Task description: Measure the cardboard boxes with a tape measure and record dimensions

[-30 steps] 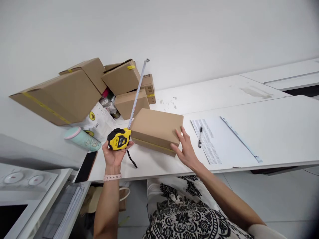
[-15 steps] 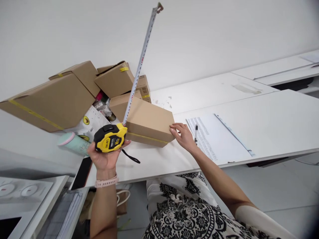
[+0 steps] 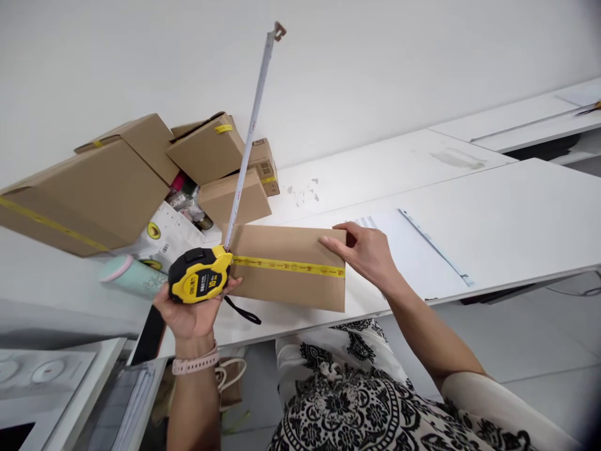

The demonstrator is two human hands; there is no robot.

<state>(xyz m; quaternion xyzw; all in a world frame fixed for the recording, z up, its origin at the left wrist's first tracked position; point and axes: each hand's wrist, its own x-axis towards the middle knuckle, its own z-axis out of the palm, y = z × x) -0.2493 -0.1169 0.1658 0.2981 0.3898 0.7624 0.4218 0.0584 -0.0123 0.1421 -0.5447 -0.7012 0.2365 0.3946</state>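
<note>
My left hand (image 3: 190, 316) is closed around a yellow and black tape measure (image 3: 200, 275). Its blade (image 3: 251, 134) sticks far out, up and slightly right, with the metal hook in the air in front of the wall. A black wrist strap (image 3: 243, 311) hangs from the case. My right hand (image 3: 366, 254) pinches the right end of a brown cardboard box (image 3: 286, 288), thumb on the near face and fingers behind. Yellow printed tape runs along that face. The box's left end is beside the tape measure, where fingers of my left hand reach it.
Several cardboard boxes (image 3: 94, 194) are piled at the left against the wall. A mint tumbler (image 3: 131, 275) and an avocado-printed package (image 3: 171, 235) lie before them. Right of my hand is a sheet of paper (image 3: 417, 257) on the white table (image 3: 507, 213), whose front edge is close to my body.
The box has come toward me and tipped, so its taped face now shows. My right hand moved with it and covers the pen. The tape measure shifted slightly left and down.
</note>
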